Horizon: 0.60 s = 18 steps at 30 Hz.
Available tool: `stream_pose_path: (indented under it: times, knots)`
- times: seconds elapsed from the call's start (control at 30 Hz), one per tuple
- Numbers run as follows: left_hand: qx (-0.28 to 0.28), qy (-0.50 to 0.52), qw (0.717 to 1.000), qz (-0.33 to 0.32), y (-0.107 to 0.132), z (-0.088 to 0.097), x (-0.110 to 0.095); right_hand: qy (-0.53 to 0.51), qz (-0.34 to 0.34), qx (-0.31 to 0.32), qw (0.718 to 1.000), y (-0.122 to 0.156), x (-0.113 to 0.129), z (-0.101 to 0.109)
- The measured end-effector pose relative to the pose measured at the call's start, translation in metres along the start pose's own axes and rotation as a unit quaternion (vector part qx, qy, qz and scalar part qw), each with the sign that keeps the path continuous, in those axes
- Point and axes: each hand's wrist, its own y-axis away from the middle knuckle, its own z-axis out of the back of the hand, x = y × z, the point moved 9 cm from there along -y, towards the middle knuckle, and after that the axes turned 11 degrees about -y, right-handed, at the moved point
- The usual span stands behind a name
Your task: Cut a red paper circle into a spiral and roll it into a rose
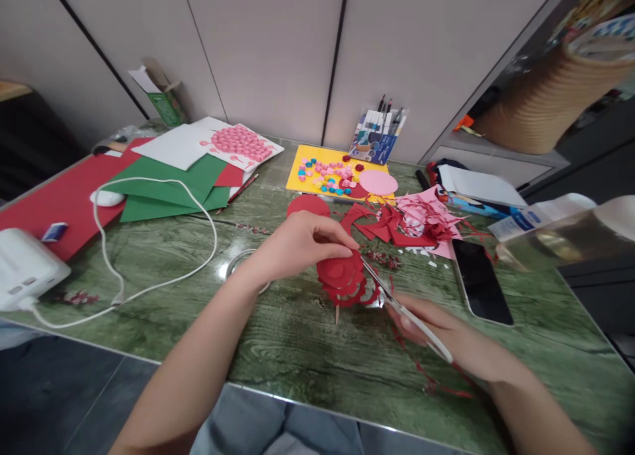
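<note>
Nearest me, my right hand (446, 339) is closed around the handles of the scissors (397, 303), whose blades point up and left and touch the edge of a red paper spiral (342, 280). My left hand (302, 243) pinches that spiral from above with fingertips and thumb, holding it just over the middle of the table (297, 356), a glossy green surface with a wood-grain pattern.

To the right of the hands a dark phone (480, 280) lies flat. To the left, a white cable (149, 286) loops across the table to a white box (22, 266) at the edge.

Beyond the hands lies a heap of red and pink paper scraps (407, 220), and behind it a yellow sheet (303, 157) strewn with small coloured pieces. Farther left, green sheets (169, 190) overlap a large red sheet (59, 197).

At the back a pen holder (377, 134) stands against pale wall panels (268, 45). A woven basket (540, 98) sits on a shelf at the far right.
</note>
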Motion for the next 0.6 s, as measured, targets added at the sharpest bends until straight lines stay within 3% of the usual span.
stream_pose_path:
  times: [0.13, 0.6]
  knots:
    - [0.041, -0.027, 0.999, -0.018, 0.002, -0.002, -0.001, 0.038, -0.013, 0.034, 0.999, 0.001, -0.001, -0.003]
    - [0.125, -0.064, 0.989, -0.040, 0.006, -0.012, -0.004, 0.053, -0.030, 0.045, 0.997, 0.003, -0.007, -0.001]
